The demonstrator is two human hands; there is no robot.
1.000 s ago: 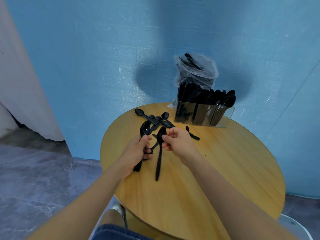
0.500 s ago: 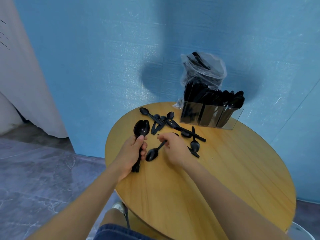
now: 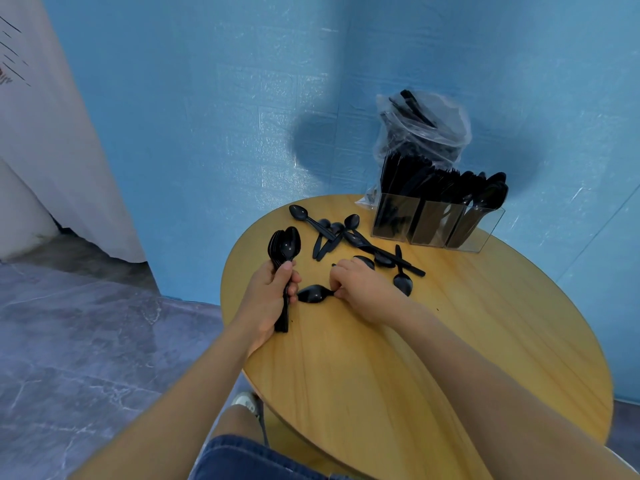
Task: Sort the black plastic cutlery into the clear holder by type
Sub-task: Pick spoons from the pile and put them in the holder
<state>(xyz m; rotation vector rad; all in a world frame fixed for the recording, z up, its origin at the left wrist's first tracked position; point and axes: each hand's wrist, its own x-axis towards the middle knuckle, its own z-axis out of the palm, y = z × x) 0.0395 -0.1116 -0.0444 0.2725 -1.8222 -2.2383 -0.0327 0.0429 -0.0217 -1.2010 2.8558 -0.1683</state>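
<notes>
My left hand grips a stacked bundle of black spoons upright over the table's left edge, bowls up. My right hand pinches the handle of a single black spoon that lies on the wood, its bowl pointing toward my left hand. More loose black spoons lie scattered behind my hands, with another spoon just right of my right hand. The clear holder stands at the table's far side, its three compartments packed with black cutlery.
The round wooden table stands against a blue wall. A clear plastic bag of black cutlery stands behind the holder. A white curtain hangs at the left above a grey floor. My knee in denim shows below.
My right hand laid down the spoon it held up a second ago and now pinches it by the handle on the table. My left hand kept its bundle.
</notes>
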